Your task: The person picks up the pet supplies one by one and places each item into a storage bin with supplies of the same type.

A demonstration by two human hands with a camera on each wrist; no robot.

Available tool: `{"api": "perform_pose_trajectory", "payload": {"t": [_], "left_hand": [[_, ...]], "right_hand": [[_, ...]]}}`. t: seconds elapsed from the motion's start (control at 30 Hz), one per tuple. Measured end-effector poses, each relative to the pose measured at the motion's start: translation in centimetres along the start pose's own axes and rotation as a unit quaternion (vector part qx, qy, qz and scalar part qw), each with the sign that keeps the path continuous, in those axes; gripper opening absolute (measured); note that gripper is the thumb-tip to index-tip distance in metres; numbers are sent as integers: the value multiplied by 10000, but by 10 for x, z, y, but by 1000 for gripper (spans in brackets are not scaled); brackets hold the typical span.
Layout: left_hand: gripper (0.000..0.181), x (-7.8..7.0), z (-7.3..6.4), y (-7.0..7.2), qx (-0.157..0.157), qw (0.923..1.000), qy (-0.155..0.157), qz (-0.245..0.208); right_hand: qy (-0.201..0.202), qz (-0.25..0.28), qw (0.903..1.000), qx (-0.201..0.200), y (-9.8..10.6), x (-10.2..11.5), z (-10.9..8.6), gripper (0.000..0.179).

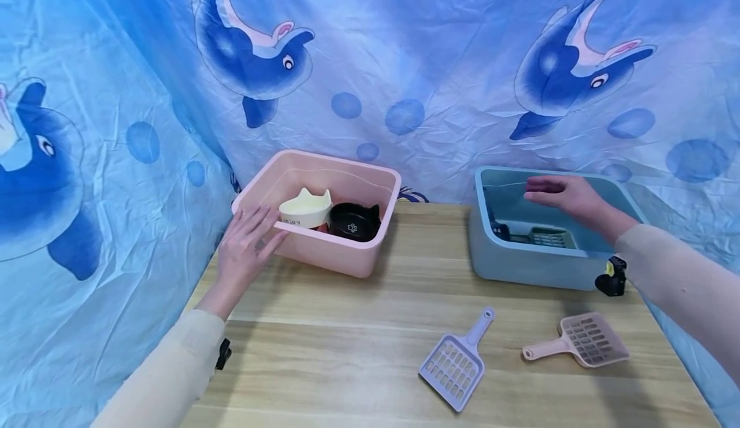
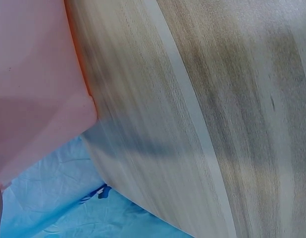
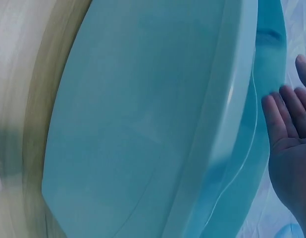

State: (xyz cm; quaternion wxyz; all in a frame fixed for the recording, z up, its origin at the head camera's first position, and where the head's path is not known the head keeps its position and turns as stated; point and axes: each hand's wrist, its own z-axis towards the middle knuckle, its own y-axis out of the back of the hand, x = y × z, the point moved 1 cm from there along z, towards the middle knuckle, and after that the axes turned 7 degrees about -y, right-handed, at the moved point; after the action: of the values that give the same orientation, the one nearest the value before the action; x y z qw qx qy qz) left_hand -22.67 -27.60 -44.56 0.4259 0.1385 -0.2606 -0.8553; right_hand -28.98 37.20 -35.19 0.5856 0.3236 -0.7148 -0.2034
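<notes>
In the head view, my left hand [image 1: 247,240] is at the near left corner of a pink bin [image 1: 329,256], its fingers extended over the rim. The bin holds a cream cat-eared bowl [image 1: 306,208] and a black cat-eared bowl [image 1: 354,222]. Over a blue-green bin [image 1: 528,267] hovers my right hand [image 1: 569,198], fingers straight, nothing in its grasp. A dark green litter scoop [image 1: 549,237] lies inside that bin. The right wrist view shows the right hand [image 3: 291,134] with its palm visible beside the blue-green wall [image 3: 133,109].
A lavender litter scoop [image 1: 455,367] and a pink litter scoop [image 1: 592,339] lie on the wooden table [image 1: 324,351], in front of the blue-green bin. Behind and to the left hangs a blue dolphin-print cloth [image 1: 439,62].
</notes>
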Motion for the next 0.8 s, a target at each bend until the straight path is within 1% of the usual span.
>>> {"api": "perform_pose_trajectory", "payload": {"t": [0.03, 0.13, 0.27, 0.37, 0.47, 0.57, 0.67, 0.8], "left_hand": [[54, 0, 0, 0, 57, 10000, -5, 8], [55, 1, 1, -1, 143, 9999, -40, 50], [57, 1, 1, -2, 79, 9999, -75, 77], [60, 0, 2, -2, 23, 9998, -146, 108], [59, -1, 3, -2, -38, 9998, -175, 85], [57, -2, 4, -2, -96, 9998, -155, 41], [56, -3, 4, -1, -103, 9998, -135, 36], [58, -2, 4, -1, -96, 9997, -178, 121]], "right_hand": [[-40, -95, 9999, 7, 1, 0, -1, 80], [-155, -29, 9998, 73, 4, 2, -5, 85], [-210, 103, 9997, 29, 5, 13, -16, 81], [-55, 404, 9991, 64, 2, 25, -31, 71], [192, 684, 9969, 326, -3, 38, -49, 63], [397, 900, 9925, 721, -11, 47, -66, 61], [541, 1086, 9874, 1019, -20, 51, -80, 59], [647, 1192, 9830, 1234, -37, 52, -96, 55]]}}
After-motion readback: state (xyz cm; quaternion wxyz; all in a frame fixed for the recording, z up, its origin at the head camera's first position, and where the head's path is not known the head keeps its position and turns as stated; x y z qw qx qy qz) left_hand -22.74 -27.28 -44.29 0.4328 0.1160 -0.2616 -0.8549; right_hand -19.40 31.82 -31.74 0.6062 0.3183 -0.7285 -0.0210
